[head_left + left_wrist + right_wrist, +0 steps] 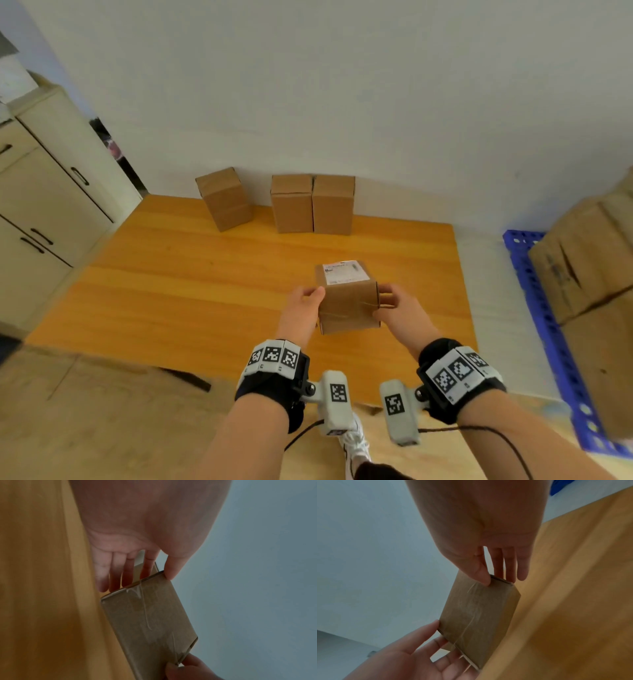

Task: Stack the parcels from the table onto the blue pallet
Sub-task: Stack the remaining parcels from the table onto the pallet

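Observation:
A small brown parcel (347, 301) with a white label on top is over the right middle of the wooden table (188, 274), held between both hands. My left hand (306, 303) grips its left side, fingers (147, 566) along the side and thumb at the top edge. My right hand (394, 308) grips its right side, thumb (481, 573) on the taped near face (479, 612). Whether the parcel touches the table I cannot tell. The blue pallet (544, 325) lies on the floor to the right.
Three more parcels stand along the table's back edge: one alone (224, 198), two side by side (292, 204) (333, 205). Large cardboard boxes (589, 267) are stacked on the pallet. A cream cabinet (51, 192) stands to the left. A big carton (85, 394) lies below left.

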`<state>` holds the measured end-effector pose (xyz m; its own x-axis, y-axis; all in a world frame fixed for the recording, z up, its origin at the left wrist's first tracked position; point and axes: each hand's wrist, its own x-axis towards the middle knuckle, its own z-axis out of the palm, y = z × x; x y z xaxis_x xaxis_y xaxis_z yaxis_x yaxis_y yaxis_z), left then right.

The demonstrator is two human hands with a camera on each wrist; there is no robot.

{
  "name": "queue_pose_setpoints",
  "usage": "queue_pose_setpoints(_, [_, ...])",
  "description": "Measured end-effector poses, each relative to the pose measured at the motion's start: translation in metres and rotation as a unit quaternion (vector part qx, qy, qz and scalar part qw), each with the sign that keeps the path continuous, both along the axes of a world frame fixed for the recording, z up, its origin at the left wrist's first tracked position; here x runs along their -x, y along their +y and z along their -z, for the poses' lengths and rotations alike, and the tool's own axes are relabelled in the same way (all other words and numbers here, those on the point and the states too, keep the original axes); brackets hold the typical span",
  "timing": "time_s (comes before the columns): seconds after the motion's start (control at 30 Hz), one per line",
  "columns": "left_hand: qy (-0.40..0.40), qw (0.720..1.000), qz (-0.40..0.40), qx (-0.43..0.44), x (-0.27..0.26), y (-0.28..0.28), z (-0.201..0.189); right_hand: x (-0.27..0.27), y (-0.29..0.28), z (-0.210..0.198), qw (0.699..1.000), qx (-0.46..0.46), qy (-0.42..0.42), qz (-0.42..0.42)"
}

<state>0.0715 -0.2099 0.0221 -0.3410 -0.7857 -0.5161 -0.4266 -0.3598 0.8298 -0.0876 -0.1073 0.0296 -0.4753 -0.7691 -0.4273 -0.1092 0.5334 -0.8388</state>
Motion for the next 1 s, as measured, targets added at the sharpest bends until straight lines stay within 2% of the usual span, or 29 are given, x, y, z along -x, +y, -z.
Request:
queue_pose_setpoints(0.13, [-0.042,0.998,0.039,-0.027,-0.012,0.031,0.029,-0.016,0.033,0.024,0.999,-0.041,-0.016,0.031])
queue_pose_setpoints(0.37, [-0.101,0.987,0.119,-0.038,-0.021,0.066,0.049,-0.026,0.067,0.047,0.995,-0.093,-0.022,0.030])
queue_pose_setpoints(0.6, [-0.161,0.976,0.144,-0.020,-0.021,0.076,0.056,-0.025,0.075,0.060,0.991,-0.129,-0.017,0.011])
queue_pose_setpoints(0.77, [-0.182,0.963,0.200,0.012,-0.010,0.080,0.052,-0.022,0.067,0.065,0.992,-0.126,-0.015,-0.010])
queue_pose_setpoints(0.83, [-0.173,0.966,0.191,0.000,-0.007,0.082,0.052,-0.023,0.067,0.066,0.992,-0.120,-0.016,-0.023])
queue_pose_setpoints(1.0, [-0.150,0.979,0.139,-0.007,-0.006,0.089,0.039,-0.022,0.076,0.061,0.995,-0.102,-0.001,0.012])
